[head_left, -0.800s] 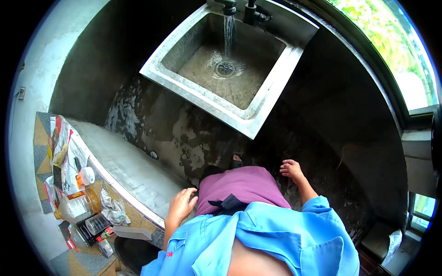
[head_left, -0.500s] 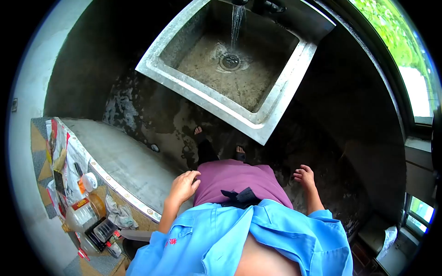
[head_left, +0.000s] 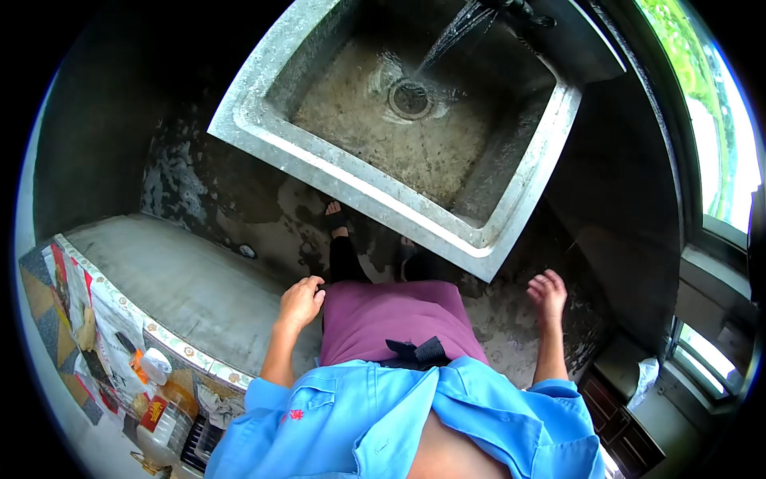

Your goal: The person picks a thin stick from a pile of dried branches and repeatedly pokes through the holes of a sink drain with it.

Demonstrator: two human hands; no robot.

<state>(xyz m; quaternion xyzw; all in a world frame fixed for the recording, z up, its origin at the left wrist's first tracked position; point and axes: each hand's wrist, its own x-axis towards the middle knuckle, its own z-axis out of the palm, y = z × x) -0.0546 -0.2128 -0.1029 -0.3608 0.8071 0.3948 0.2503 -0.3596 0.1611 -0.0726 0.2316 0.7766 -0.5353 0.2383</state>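
Observation:
My left hand (head_left: 302, 301) hangs beside the purple garment (head_left: 395, 318), its fingers apart and holding nothing. On the other side, my right hand (head_left: 548, 292) is raised a little below the sink's near right corner, fingers loosely spread and empty. In front of me is a grey stone sink (head_left: 359, 190). Water (head_left: 455, 36) runs from the dark tap (head_left: 519, 9) toward the round drain (head_left: 411, 99). Neither hand touches the sink.
A tiled counter edge (head_left: 171, 345) runs along the left, bearing a plastic bottle (head_left: 163, 431), a white-capped jar (head_left: 155, 366) and a crumpled cloth (head_left: 219, 403). The floor (head_left: 279, 209) looks wet. A window (head_left: 722, 152) is at the right.
The sink looks larger and nearer, and the counter has shifted down and left in view. My right hand has moved rightward, and my left hand slightly leftward. My feet have stepped.

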